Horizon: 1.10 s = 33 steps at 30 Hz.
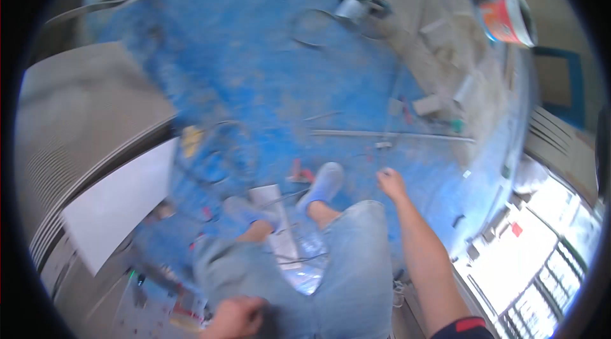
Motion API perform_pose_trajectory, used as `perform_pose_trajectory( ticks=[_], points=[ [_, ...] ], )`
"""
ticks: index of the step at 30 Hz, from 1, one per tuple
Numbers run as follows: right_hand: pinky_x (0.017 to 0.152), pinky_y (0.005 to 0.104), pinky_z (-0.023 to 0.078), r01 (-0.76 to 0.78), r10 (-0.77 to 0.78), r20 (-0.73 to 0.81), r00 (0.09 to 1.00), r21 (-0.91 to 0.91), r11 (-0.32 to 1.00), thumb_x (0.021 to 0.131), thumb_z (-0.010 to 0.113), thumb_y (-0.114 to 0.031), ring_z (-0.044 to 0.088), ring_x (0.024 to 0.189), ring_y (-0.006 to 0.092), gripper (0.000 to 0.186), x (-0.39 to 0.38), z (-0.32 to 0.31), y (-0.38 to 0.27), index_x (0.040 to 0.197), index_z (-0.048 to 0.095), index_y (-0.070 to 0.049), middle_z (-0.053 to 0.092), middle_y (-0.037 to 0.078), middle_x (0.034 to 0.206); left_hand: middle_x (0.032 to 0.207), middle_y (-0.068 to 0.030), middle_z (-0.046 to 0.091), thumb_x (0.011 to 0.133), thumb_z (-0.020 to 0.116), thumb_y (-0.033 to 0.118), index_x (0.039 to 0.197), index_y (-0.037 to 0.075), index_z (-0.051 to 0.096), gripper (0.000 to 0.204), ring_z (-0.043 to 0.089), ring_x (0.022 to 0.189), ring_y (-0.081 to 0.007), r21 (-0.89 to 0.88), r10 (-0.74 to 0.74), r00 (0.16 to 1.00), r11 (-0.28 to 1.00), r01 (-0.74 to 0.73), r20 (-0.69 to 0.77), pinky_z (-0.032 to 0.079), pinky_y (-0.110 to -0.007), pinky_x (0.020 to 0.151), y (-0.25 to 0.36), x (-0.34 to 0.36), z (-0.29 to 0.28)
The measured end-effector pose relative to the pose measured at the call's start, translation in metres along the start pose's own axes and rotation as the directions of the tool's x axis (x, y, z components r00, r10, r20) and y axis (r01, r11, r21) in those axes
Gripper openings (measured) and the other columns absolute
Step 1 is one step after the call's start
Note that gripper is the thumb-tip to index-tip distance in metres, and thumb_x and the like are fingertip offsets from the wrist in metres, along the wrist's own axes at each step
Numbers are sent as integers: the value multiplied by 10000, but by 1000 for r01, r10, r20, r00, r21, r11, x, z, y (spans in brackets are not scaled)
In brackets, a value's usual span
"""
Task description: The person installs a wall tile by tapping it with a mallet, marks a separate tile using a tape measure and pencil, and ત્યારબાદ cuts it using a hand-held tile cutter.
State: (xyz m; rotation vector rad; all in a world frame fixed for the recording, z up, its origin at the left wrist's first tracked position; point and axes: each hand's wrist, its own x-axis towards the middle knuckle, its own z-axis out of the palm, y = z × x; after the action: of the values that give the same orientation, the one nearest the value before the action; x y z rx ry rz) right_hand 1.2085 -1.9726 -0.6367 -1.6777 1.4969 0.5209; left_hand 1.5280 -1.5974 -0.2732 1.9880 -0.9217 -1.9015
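Observation:
My right hand (390,183) reaches forward over the blue floor, to the right of my knee. Its fingers are closed, with a small dark spot at them that is too blurred to name. Low in the view, my left hand (237,317) is by my left thigh, its fingers curled in; whatever they hold, if anything, is hidden. Beneath me are my jeans (356,262) and pale shoes (324,181). Between my feet lies a white strip (275,224), with crumpled clear plastic (310,275) beside it.
Blue dusty floor covering (254,78) spreads ahead. A long thin rod (394,134) lies across it, with scraps to the right. At left are a large grey panel (89,103) and white sheet (121,205). A red-and-white bucket (508,19) stands upper right, above a bright window (528,262).

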Motion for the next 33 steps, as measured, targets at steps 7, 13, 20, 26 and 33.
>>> perform_pose_trajectory(
  ticks=[7,13,20,26,33],
  points=[
    [836,459,490,9,-72,-476,876,-134,991,860,571,-246,638,941,378,335,159,6,20,1092,594,-6,662,230,987,856,-149,621,662,548,-69,1091,2,600,437,574,760,-314,162,85,929,986,-27,-361,462,-421,719,-51,217,-54],
    [831,514,469,-128,-277,-687,672,-476,870,856,505,-113,594,965,424,288,252,-38,49,1117,557,1,632,227,1007,1247,-187,558,705,561,-43,1218,12,538,516,489,1209,-362,488,261,921,868,-93,-288,384,-436,1035,-59,254,-81],
    [850,472,424,210,-400,-792,462,-340,917,803,483,-46,525,974,391,214,248,-29,17,1008,534,-9,543,213,1001,1203,-165,574,763,693,130,1218,7,533,498,522,1166,-332,544,373,834,833,-107,-407,393,-413,1013,-66,263,-86],
    [900,465,478,620,-679,134,722,-561,548,835,664,-380,545,1104,419,510,184,83,-45,1194,544,-38,530,227,1245,1002,-125,592,800,634,159,1141,32,538,376,577,998,-299,545,533,742,793,-272,-406,454,-416,872,-95,243,-58],
    [581,418,469,767,-777,301,553,-550,332,848,670,-260,566,634,353,268,201,92,-144,978,612,-32,579,187,931,901,-156,604,844,548,128,974,-6,591,192,568,845,-301,480,514,635,842,-246,-576,431,-396,750,-107,211,-42]
  ],
)
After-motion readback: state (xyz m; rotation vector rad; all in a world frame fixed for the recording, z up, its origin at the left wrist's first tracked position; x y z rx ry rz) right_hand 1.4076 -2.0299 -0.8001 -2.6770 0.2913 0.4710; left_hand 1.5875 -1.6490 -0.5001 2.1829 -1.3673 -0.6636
